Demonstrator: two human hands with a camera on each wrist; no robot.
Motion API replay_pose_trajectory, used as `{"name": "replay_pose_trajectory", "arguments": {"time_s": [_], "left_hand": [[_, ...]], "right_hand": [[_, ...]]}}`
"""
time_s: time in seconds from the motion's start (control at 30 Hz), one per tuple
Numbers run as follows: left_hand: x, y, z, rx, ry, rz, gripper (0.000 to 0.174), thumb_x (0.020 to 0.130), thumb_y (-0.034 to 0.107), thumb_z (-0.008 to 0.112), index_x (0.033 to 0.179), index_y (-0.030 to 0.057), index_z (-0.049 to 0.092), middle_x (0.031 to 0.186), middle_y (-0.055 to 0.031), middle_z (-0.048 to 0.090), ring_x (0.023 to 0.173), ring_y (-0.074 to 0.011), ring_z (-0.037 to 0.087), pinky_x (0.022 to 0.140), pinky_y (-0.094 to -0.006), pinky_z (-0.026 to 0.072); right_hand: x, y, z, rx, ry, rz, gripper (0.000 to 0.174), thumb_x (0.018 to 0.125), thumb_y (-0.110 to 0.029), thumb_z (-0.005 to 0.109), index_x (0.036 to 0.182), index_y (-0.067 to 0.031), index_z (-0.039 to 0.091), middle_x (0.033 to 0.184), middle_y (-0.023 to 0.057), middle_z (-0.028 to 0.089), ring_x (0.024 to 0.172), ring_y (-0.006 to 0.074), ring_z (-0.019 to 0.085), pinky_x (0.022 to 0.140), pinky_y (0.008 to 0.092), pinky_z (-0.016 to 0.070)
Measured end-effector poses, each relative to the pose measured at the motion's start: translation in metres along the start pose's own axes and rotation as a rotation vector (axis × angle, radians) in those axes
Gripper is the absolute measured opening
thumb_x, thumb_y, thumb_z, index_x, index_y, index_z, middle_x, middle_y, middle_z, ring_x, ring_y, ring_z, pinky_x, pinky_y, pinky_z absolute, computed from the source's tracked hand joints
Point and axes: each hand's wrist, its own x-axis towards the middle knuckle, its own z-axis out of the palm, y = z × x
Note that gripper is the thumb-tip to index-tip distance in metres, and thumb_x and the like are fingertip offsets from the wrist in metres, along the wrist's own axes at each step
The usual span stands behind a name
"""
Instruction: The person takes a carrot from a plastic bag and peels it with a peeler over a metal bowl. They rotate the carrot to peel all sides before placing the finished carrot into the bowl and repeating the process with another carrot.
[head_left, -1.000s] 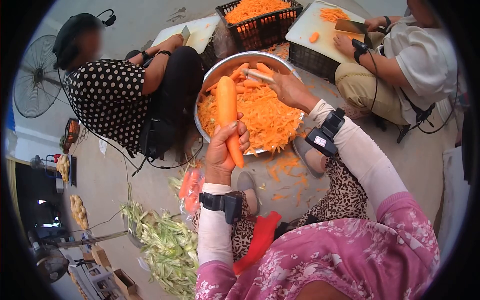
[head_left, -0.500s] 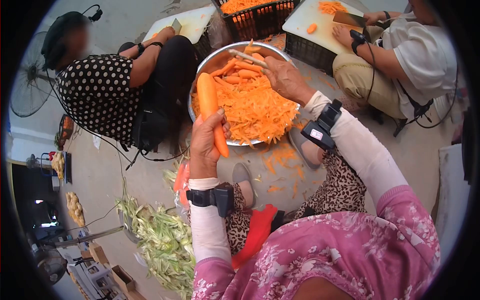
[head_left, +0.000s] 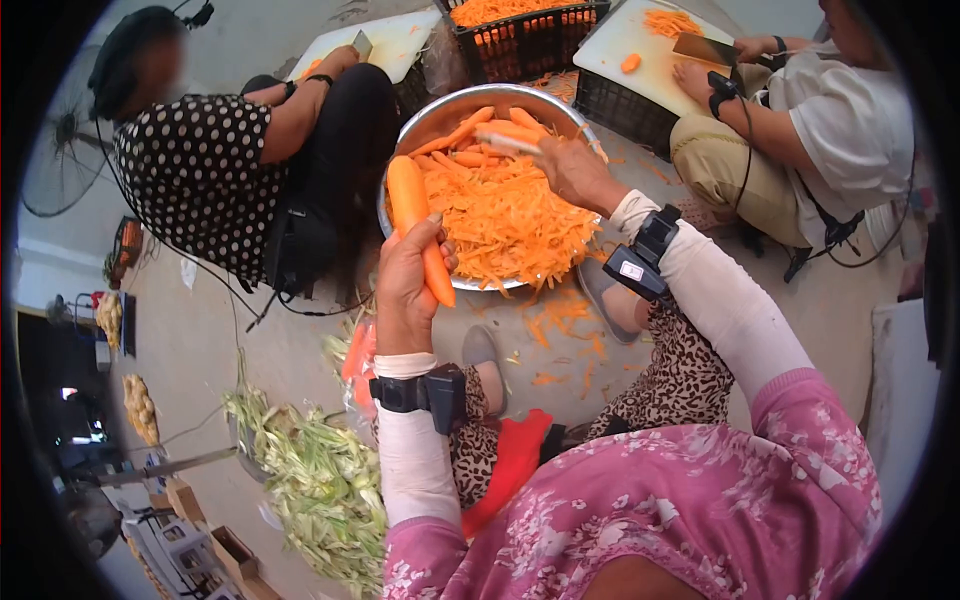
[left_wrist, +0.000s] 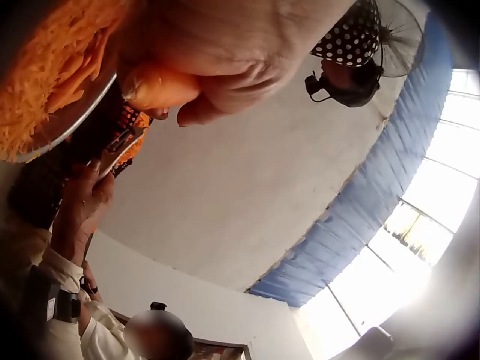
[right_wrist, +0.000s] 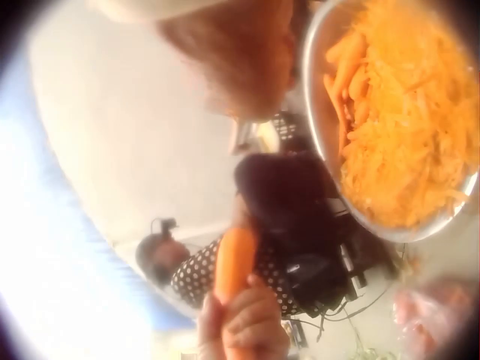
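Note:
My left hand (head_left: 408, 275) grips a large peeled-looking carrot (head_left: 408, 190) near its narrow end, the thick end pointing up and away. Above the metal basin's right side, my right hand (head_left: 580, 178) holds a slim peeler (head_left: 508, 143), blurred in the head view. A gap separates the peeler from the carrot. The basin (head_left: 448, 118) holds a heap of orange carrot shreds (head_left: 520, 220), with several whole carrots (head_left: 465, 130) at its far side. In the left wrist view, the carrot (left_wrist: 161, 86) shows beyond the left fingers.
A person in a dotted shirt (head_left: 195, 180) sits at left beside a cutting board (head_left: 395, 45). Another in white (head_left: 850, 140) works with a cleaver (head_left: 703, 48) at right. A black crate (head_left: 530, 50) of shreds stands behind. Husks (head_left: 320, 490) and bagged carrots (head_left: 360, 365) lie lower left.
The left hand and carrot shifted left, the carrot tilting further left. The peeler rose and pointed up-left half a second ago, and is now lower again over the basin.

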Motion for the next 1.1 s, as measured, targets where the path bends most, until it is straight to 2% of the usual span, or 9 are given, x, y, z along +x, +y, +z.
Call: {"name": "replay_pose_trajectory", "arguments": {"time_s": [0.1,0.2,0.33,0.43,0.5,0.53,0.8,0.87,1.1], "left_hand": [[0.0,0.003,0.003,0.029,-0.04,0.008,0.018,0.083,0.007,0.062,0.093,0.0028,0.048,0.072,-0.0049,0.049,0.056,-0.013,0.049,0.046,-0.0234,0.041],[-0.001,0.004,-0.001,-0.006,-0.052,-0.031,0.018,0.083,0.007,0.062,0.093,0.003,0.048,0.072,-0.0046,0.049,0.056,-0.0125,0.049,0.047,-0.0232,0.0411],[-0.003,0.005,-0.002,0.003,-0.083,0.01,0.017,0.084,0.006,0.06,0.094,0.0015,0.046,0.075,-0.0067,0.05,0.058,-0.0123,0.048,0.047,-0.0223,0.0411],[-0.003,0.006,-0.003,0.066,-0.048,0.045,0.019,0.083,0.004,0.061,0.095,0.0013,0.047,0.074,-0.0057,0.05,0.057,-0.0121,0.049,0.047,-0.0226,0.0418],[-0.007,0.005,-0.001,0.209,-0.054,0.077,0.023,0.081,0.004,0.063,0.098,0.0004,0.048,0.075,-0.0048,0.052,0.058,-0.0113,0.05,0.048,-0.0236,0.0431],[-0.009,0.003,0.0,0.203,-0.052,0.082,0.023,0.081,0.004,0.063,0.098,0.0004,0.048,0.075,-0.0048,0.052,0.058,-0.0113,0.05,0.048,-0.0236,0.0431],[-0.014,-0.013,0.011,1.046,-0.136,0.663,0.036,0.072,0.003,0.065,0.106,0.0059,0.054,0.082,-0.0065,0.058,0.074,-0.0205,0.058,0.064,-0.0339,0.0458],[-0.022,-0.012,0.013,1.534,-0.033,1.018,0.038,0.068,0.002,0.064,0.104,0.0072,0.055,0.083,-0.0105,0.058,0.079,-0.028,0.057,0.07,-0.0375,0.0448],[-0.017,-0.003,0.004,1.767,0.223,1.178,0.029,0.064,-0.002,0.059,0.091,0.0082,0.058,0.097,-0.0102,0.056,0.098,-0.0286,0.048,0.09,-0.045,0.0329]], "right_hand": [[-0.001,0.011,0.009,0.109,0.045,-0.031,0.017,0.089,-0.018,0.051,0.089,-0.0008,0.052,0.075,0.0232,0.059,0.07,0.0415,0.059,0.06,0.049,0.0452],[-0.004,0.009,0.01,-0.198,-0.266,-0.045,0.018,0.089,-0.018,0.051,0.087,0.0001,0.05,0.073,0.0245,0.058,0.071,0.041,0.059,0.06,0.0489,0.0444],[0.006,-0.003,-0.006,0.186,0.07,0.081,0.025,0.084,-0.017,0.058,0.099,0.0025,0.053,0.08,0.0254,0.061,0.078,0.0414,0.061,0.067,0.0488,0.0469],[0.01,-0.001,-0.006,0.265,0.032,0.086,0.027,0.086,-0.023,0.062,0.098,-0.0009,0.053,0.075,0.0135,0.062,0.056,0.0233,0.057,0.048,0.0365,0.042],[0.008,-0.029,-0.036,1.05,-0.074,0.413,0.031,0.088,-0.03,0.063,0.097,-0.0033,0.051,0.074,0.0071,0.059,0.048,0.0076,0.044,0.04,0.023,0.0329],[0.006,-0.041,-0.044,1.046,-0.077,0.408,0.031,0.088,-0.03,0.063,0.097,-0.0033,0.051,0.074,0.0071,0.059,0.048,0.0076,0.044,0.04,0.023,0.0329],[-0.007,-0.055,-0.064,1.8,-0.245,0.395,0.03,0.093,-0.033,0.056,0.103,-0.0045,0.052,0.073,-0.0007,0.049,0.044,-0.0004,0.03,0.036,0.0142,0.0239],[-0.012,-0.049,-0.069,1.729,-0.366,0.324,0.036,0.091,-0.035,0.057,0.108,-0.0032,0.053,0.072,-0.002,0.048,0.043,-0.0007,0.028,0.035,0.0136,0.0227],[-0.031,-0.07,-0.058,1.502,-0.58,0.35,0.049,0.085,-0.022,0.066,0.123,-0.003,0.041,0.088,0.0111,0.059,0.043,0.0006,0.03,0.038,0.0122,0.0281]]}}
